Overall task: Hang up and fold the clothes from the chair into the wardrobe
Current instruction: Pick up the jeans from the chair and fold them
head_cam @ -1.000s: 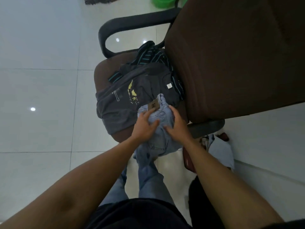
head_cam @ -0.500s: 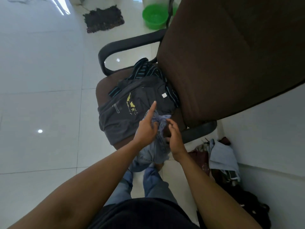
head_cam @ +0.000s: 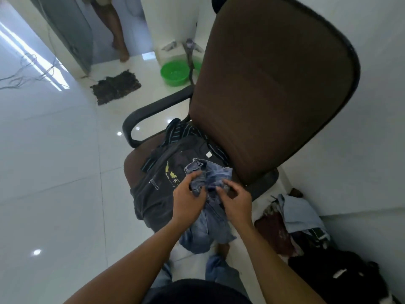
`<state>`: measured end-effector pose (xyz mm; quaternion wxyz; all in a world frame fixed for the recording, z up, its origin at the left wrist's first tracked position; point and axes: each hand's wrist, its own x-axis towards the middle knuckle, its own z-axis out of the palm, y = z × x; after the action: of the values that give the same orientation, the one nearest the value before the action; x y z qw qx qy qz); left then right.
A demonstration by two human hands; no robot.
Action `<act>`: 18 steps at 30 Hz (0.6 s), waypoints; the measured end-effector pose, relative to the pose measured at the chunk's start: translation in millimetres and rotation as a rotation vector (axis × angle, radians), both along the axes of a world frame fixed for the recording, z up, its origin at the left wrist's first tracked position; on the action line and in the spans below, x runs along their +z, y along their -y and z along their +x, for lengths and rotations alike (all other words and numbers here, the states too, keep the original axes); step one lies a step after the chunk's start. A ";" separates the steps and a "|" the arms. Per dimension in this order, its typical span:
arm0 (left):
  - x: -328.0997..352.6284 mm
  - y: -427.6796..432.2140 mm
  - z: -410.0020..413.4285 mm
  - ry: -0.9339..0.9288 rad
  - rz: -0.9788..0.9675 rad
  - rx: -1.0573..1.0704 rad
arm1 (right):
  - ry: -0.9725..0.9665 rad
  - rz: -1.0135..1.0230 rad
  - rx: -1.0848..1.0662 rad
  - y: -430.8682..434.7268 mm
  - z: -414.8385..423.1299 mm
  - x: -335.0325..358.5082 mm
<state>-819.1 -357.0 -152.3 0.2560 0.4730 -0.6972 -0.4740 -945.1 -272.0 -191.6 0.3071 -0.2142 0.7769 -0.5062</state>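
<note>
A brown office chair with black armrests holds a pile of clothes. A pair of light blue jeans is lifted over the seat's front edge, its legs hanging down. My left hand grips the bunched waistband from the left. My right hand pinches the denim from the right, fingers curled. Under the jeans a dark grey T-shirt with a yellow print lies spread on the seat. A dark striped garment sits behind it against the backrest.
A heap of clothes and a black bag lies on the floor at the right by the white wall. A green basin and a dark mat lie beyond the chair. Another person's legs stand in a doorway at the back.
The jeans went from lying pressed flat on the seat to being gathered and lifted in both hands. My head has tilted up, bringing the basin, mat and doorway into view.
</note>
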 end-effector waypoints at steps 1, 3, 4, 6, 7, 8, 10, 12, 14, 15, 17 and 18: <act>8.3 3.3 1.7 -0.048 -0.010 -0.017 | -0.025 -0.041 -0.080 -1.5 3.3 3.2; 27.4 14.4 3.8 -0.125 -0.026 -0.075 | -0.098 -0.113 -0.210 -3.9 7.5 14.1; 38.1 21.7 5.8 -0.161 -0.031 -0.118 | -0.163 -0.141 -0.254 -5.3 9.7 22.4; 61.3 38.5 8.6 -0.222 -0.048 -0.224 | -0.310 -0.180 -0.301 -8.2 12.1 43.7; 72.7 48.5 10.2 -0.249 -0.057 -0.284 | -0.376 -0.188 -0.322 -10.0 14.8 58.0; 84.3 57.8 12.1 -0.275 -0.066 -0.340 | -0.430 -0.185 -0.343 -13.0 17.0 71.9; 107.5 77.0 12.5 -0.310 -0.103 -0.441 | -0.503 -0.178 -0.397 -21.9 21.1 105.6; 135.9 92.2 10.9 -0.346 -0.156 -0.526 | -0.539 -0.183 -0.485 -34.2 24.2 145.0; 169.7 101.1 7.5 -0.380 -0.240 -0.613 | -0.585 -0.207 -0.556 -48.1 27.4 185.1; 187.9 103.5 4.5 -0.398 -0.293 -0.662 | -0.612 -0.220 -0.571 -54.5 29.3 205.0; 224.4 106.0 -3.9 -0.437 -0.398 -0.767 | -0.671 -0.236 -0.589 -65.8 31.9 241.4; 243.5 107.0 -9.5 -0.453 -0.460 -0.810 | -0.711 -0.236 -0.599 -71.4 31.6 259.0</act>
<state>-828.6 -463.9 91.2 0.2938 -0.0178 -0.8377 -0.4600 -913.5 -200.6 67.5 -0.1636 -0.1743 0.7985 -0.5525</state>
